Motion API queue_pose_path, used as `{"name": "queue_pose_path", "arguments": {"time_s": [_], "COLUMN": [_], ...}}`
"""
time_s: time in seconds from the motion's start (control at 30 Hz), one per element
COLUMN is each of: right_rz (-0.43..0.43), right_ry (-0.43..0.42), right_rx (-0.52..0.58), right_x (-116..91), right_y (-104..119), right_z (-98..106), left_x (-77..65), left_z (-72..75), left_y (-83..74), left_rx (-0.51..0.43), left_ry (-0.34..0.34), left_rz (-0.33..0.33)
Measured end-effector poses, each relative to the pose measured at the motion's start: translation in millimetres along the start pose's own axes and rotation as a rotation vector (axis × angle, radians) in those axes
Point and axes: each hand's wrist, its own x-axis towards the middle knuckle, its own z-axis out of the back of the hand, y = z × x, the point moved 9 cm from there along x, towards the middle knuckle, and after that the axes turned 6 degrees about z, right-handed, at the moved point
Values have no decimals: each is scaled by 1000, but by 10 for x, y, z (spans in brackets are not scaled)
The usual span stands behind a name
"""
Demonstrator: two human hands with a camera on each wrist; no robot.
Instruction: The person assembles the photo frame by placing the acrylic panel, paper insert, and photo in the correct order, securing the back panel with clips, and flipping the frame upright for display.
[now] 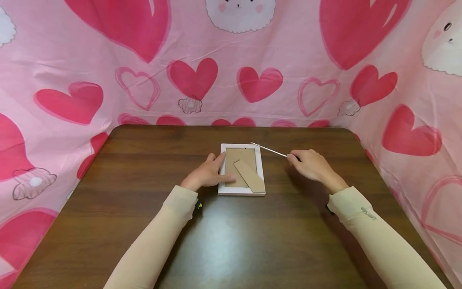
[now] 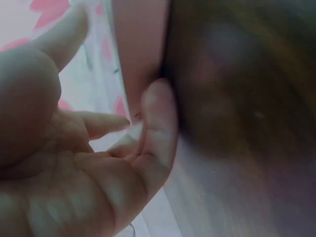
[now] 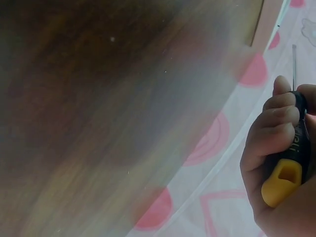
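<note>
Though blurred and cut off in left wrist view, plain enough from head: white picture frame (image 1: 258,160), back up on desk (image 1: 288,228), near far edge, about midway between left and right edges. Backing board (image 1: 239,154) partly hidden under stand leg (image 1: 249,176), set aslant, broad end at near right corner of frame. Left side of frame partly covered by left hand (image 1: 207,173). Handle of screwdriver (image 3: 301,143) mostly hidden in right hand (image 1: 311,164) from head; from right wrist, black and yellow, lettering partly covered.

Left hand: thumb straight, spread wide from forefinger, resting on backing board; forefinger at left rim. Right hand: fingers curled snugly round handle. Thin shaft (image 1: 273,151) aimed left and toward far edge of desk, crossing by far right corner of frame; tip at far rim. Contact there: cannot tell.

Desk dark brown, wood-grained, far corners rounded, pale glare nearer than frame. Near edge out of view. Cream sleeves (image 1: 155,241) cut off below; small mark on right one, too small to read. Dark objects at both cuffs, mostly hidden. Beyond far, left and right edges: pink cloth (image 1: 292,76), red hearts, outlined hearts, scribbled flowers; white fluffy faces cut off.
</note>
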Motion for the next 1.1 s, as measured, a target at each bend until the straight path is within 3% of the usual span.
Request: {"name": "queue_pose_path", "arguments": {"time_s": [0.23,0.67,1.1], "right_rz": [-4,39,42], "right_ry": [35,76,108], "right_rx": [3,25,-13], "right_x": [149,181,263], "right_y": [-44,-71,-99], "right_z": [-114,-275,-312], "left_x": [-6,-85,-86], "left_z": [-70,-98,-80], "left_y": [-37,-62,-25], "left_rx": [48,103,79], "left_ry": [-1,10,20], "left_rz": [-2,-36,-18]}}
